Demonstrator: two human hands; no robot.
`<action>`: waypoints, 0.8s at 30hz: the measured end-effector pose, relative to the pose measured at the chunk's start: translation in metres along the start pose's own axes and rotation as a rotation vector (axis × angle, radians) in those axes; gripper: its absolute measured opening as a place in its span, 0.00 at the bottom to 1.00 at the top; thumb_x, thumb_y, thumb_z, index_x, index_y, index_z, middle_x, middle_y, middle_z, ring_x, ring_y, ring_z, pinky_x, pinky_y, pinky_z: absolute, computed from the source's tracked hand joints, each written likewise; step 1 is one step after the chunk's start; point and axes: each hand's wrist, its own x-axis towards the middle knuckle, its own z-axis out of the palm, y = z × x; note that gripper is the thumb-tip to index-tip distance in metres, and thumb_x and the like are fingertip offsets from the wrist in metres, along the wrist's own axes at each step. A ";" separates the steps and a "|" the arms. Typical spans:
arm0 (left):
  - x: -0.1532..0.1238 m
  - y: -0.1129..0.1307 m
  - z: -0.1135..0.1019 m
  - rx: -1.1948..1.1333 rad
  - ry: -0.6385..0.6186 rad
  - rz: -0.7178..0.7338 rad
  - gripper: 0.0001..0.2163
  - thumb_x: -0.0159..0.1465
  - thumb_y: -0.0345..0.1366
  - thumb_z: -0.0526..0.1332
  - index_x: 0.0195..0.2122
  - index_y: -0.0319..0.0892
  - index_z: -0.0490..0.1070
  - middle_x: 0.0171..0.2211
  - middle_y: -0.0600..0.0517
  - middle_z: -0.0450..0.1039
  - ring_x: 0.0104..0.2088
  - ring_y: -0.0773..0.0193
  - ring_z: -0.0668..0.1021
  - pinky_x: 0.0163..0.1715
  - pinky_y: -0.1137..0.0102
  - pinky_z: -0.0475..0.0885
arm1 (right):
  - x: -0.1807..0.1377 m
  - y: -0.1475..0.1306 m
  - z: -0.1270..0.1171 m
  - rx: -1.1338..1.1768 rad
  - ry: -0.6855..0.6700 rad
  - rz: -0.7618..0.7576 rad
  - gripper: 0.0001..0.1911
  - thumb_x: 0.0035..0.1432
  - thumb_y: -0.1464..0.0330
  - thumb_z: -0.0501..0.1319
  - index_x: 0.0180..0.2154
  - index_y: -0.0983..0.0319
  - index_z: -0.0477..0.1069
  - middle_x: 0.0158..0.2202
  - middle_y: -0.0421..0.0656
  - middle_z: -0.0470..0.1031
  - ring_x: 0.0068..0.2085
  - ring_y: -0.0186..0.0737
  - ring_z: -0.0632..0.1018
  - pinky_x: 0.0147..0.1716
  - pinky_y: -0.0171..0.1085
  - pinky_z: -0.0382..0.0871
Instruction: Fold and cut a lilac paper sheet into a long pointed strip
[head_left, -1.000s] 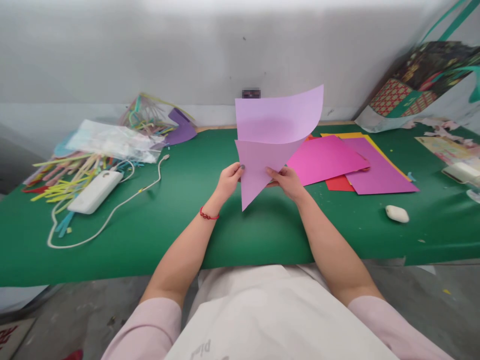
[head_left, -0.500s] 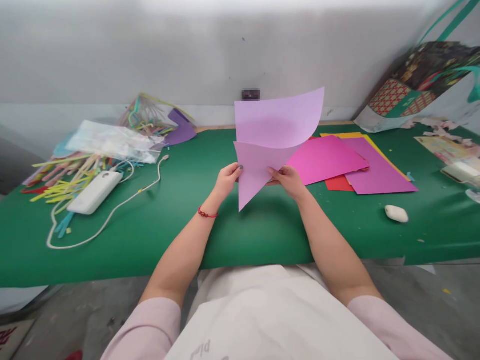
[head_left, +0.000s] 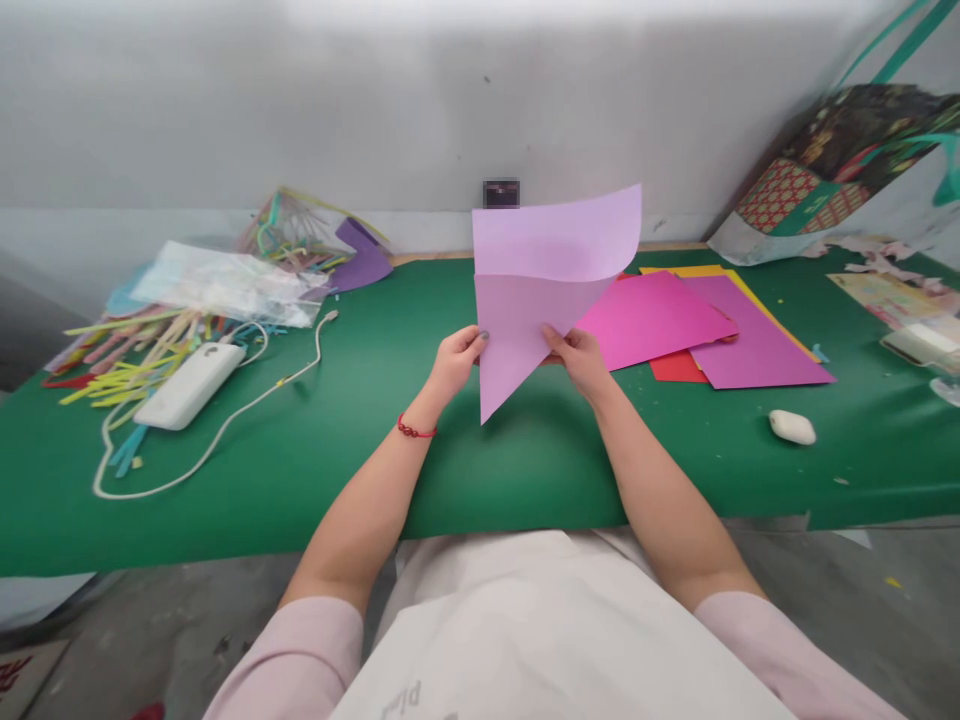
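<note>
I observe the left hand [head_left: 459,357] and right hand [head_left: 579,358] pinching a bent lilac paper sheet [head_left: 517,312] by opposite edges above the smooth green surface [head_left: 517,470], judged light, flexible (easily creased) and best held there.

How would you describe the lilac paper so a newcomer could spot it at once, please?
Above the middle of the green table, the left hand and right hand grip the lilac paper. Unlike the magenta sheet and purple sheet to its right, it is held up and tapers to a downward point.
</note>
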 end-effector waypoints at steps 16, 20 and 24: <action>-0.002 -0.008 0.004 0.100 0.074 0.079 0.11 0.59 0.32 0.57 0.20 0.41 0.59 0.18 0.58 0.55 0.20 0.71 0.59 0.21 0.74 0.57 | 0.007 0.011 0.002 -0.095 0.088 0.043 0.28 0.37 0.43 0.66 0.28 0.61 0.72 0.23 0.43 0.75 0.27 0.44 0.79 0.25 0.44 0.78; -0.002 -0.007 0.004 0.042 0.023 0.063 0.12 0.59 0.34 0.58 0.20 0.42 0.60 0.17 0.58 0.55 0.20 0.71 0.60 0.21 0.75 0.59 | 0.005 0.002 0.001 -0.123 0.094 0.033 0.29 0.34 0.43 0.67 0.25 0.62 0.70 0.19 0.41 0.73 0.22 0.40 0.77 0.22 0.40 0.76; -0.003 -0.007 0.005 0.005 0.007 0.044 0.11 0.58 0.36 0.59 0.21 0.42 0.61 0.17 0.59 0.54 0.19 0.71 0.59 0.20 0.75 0.60 | 0.003 -0.002 0.002 -0.115 0.107 0.023 0.28 0.34 0.44 0.68 0.23 0.62 0.69 0.18 0.39 0.72 0.20 0.37 0.75 0.19 0.38 0.73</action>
